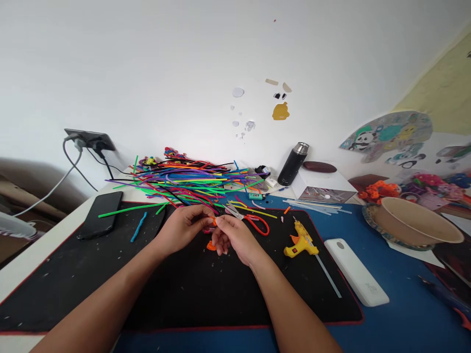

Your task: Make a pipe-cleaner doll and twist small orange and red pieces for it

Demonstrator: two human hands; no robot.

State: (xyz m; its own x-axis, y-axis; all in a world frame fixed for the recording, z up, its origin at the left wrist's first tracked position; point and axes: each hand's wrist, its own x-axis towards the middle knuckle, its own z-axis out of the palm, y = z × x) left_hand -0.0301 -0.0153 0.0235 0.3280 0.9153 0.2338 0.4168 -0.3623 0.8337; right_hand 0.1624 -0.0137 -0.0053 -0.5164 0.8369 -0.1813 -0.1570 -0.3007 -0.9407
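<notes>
My left hand [185, 226] and my right hand [234, 238] meet over the black mat [110, 274], and both pinch a small orange pipe-cleaner piece [214, 221] between their fingertips. A second bit of orange, a curved piece [211, 246], shows just below my right hand's fingers. Whether it is joined to the held piece I cannot tell. Red-handled scissors [253, 220] lie just to the right of my right hand. Behind both hands sprawls a big pile of coloured pipe cleaners [184, 184].
A yellow glue gun [300, 242] and a white power bank [356, 271] lie right of the hands. A black phone [100, 214] and a blue pipe cleaner [139, 227] lie to the left. A black flask [292, 164], a white box [324, 186] and a tan bowl [412, 223] stand further right.
</notes>
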